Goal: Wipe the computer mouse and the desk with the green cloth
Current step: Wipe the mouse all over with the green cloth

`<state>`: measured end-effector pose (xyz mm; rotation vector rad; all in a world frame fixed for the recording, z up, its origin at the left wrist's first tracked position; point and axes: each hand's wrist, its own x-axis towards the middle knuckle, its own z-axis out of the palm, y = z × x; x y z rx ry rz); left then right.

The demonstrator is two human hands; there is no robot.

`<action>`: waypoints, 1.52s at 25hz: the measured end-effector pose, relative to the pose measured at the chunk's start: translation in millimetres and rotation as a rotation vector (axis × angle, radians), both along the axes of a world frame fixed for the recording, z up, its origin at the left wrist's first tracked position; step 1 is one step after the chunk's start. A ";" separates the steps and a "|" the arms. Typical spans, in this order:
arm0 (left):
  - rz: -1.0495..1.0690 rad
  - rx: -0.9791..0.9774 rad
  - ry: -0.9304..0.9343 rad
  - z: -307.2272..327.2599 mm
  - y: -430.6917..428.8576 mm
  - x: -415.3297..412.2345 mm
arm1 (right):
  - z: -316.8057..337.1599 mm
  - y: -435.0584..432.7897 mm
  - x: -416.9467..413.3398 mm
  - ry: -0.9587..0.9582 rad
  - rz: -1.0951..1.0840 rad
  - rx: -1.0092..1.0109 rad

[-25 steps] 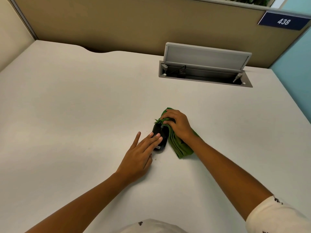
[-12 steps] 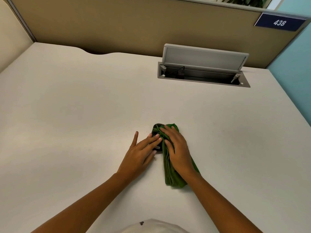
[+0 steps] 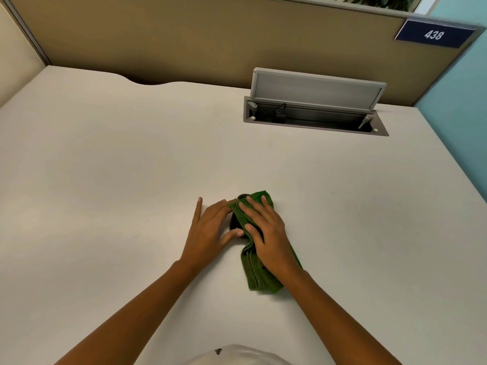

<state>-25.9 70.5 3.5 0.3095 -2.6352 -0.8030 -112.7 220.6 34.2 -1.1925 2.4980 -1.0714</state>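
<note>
A folded green cloth [image 3: 257,275] lies over a black computer mouse [image 3: 233,223] near the middle of the white desk [image 3: 105,167]. Only a dark sliver of the mouse shows between my hands. My right hand [image 3: 266,233] presses flat on the cloth, fingers spread, thumb curled over its left edge. My left hand [image 3: 210,230] holds the mouse from the left side, thumb at its near end and fingers along its top, partly under the cloth's edge.
An open grey cable hatch [image 3: 315,119] with its lid raised is set into the desk at the back right. A tan partition [image 3: 210,40] stands behind, with a blue sign reading 438 [image 3: 433,35]. A teal wall [image 3: 463,106] borders the right.
My right hand has drawn the cloth from the mouse's far right side back toward me and over the mouse. My left hand has closed in around the mouse.
</note>
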 end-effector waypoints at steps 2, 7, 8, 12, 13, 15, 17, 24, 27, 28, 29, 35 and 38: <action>0.010 -0.003 0.004 -1.1 0.1 1.1 | -0.6 10.7 2.6 0.000 0.027 -0.046; 0.021 -0.003 -0.008 -0.6 1.0 2.9 | 1.0 41.5 -0.8 0.020 0.041 -0.125; 0.023 0.015 -0.010 0.1 1.2 2.7 | 3.6 41.9 -4.9 -0.010 -0.008 -0.143; 0.029 0.071 0.002 0.3 1.2 1.9 | 16.0 21.3 -19.3 -0.090 -0.244 -0.182; 0.030 0.082 0.006 0.3 1.2 1.6 | 18.4 12.9 -19.7 -0.086 -0.256 -0.180; 0.032 0.082 0.007 0.0 1.6 1.2 | 19.3 -4.3 -15.0 -0.078 -0.194 -0.131; 0.044 0.036 -0.001 -1.4 2.2 0.7 | 14.3 -16.0 -4.9 -0.031 -0.100 -0.035; 0.028 0.035 -0.002 -0.2 1.4 2.7 | 4.4 4.7 12.5 0.036 0.017 -0.083; 0.033 0.021 -0.016 0.7 2.1 3.0 | 7.2 21.2 15.9 0.046 0.035 -0.120; 0.037 0.017 -0.016 0.9 2.5 3.2 | 8.8 25.7 13.4 0.024 0.026 -0.132; 0.042 0.015 -0.017 1.2 2.6 3.2 | 10.7 28.4 8.6 -0.010 0.007 -0.143; 0.044 0.046 -0.012 3.4 3.2 1.9 | 23.6 7.6 -14.9 -0.035 -0.206 -0.138; 0.064 0.019 -0.009 3.3 4.1 1.7 | 19.4 -13.6 -5.4 -0.009 -0.087 -0.040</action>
